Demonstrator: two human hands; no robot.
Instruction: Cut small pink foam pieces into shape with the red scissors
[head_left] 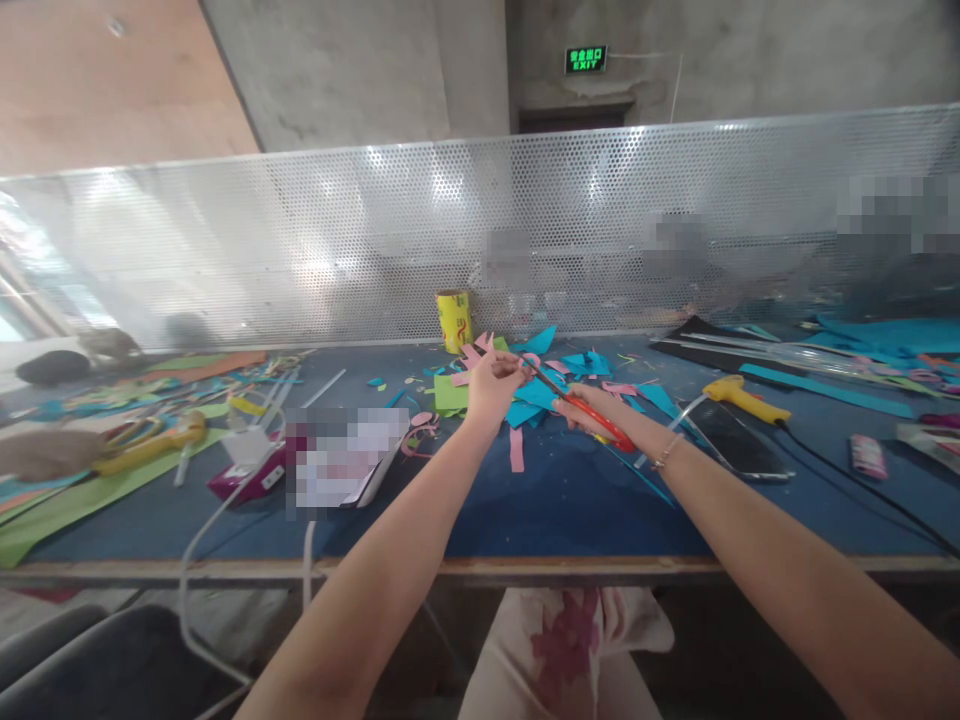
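Scissors with red handles (616,432) are gripped in my right hand (581,408), their blades pointing up and left toward my left hand (501,378). The fingers of that left hand are pinched together near the blade tips; what they hold is too small to make out. Around both hands lie cut blue pieces (531,405), pink strips (517,450) and a green piece (448,396). Behind them stands a yellow roll (454,320).
To the right lie a yellow glue gun (742,398) with a black cord and a dark phone (739,440). On the left are another phone (375,470), a magenta box (240,480), and a co-worker's hand (45,455) near a yellow glue gun (154,445). A perforated metal screen (337,250) runs behind.
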